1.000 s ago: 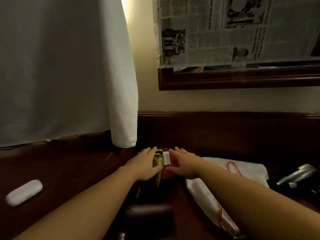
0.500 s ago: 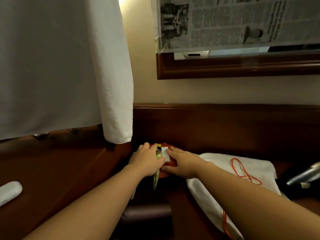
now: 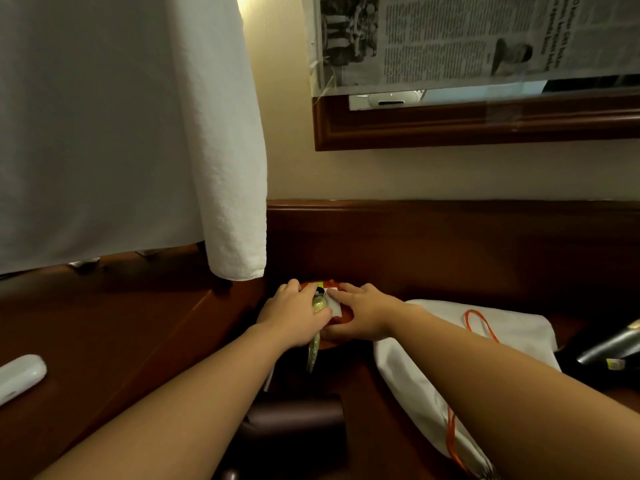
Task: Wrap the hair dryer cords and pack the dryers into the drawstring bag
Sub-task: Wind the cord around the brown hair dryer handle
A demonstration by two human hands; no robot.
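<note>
A red dryer point(image 3: 337, 319) with a white label lies at the back of the dark wooden desk point(image 3: 398, 382), mostly hidden by my hands. My left hand point(image 3: 294, 315) curls over its left side, and a greenish-yellow tag point(image 3: 314, 351) hangs out below that hand. My right hand point(image 3: 363, 315) lies over the label with its thumb round the front edge. The white drawstring bag point(image 3: 415, 379) with an orange cord point(image 3: 479, 323) lies flat to the right. A dark dryer barrel point(image 3: 298, 420) sits in front, between my forearms. A black and silver dryer point(image 3: 609, 346) shows at the right edge.
A white towel point(image 3: 228, 168) hangs down just left of the hands, almost to the desk. A white oblong object point(image 3: 19, 377) lies at the far left. A raised wooden back panel point(image 3: 450, 244) stands behind the desk. Above it is a framed mirror point(image 3: 485, 123) covered with newspaper.
Both hands have closed in tighter on the red dryer at the back of the desk. The view has shifted, so the bag and the right-hand dryer show more fully.
</note>
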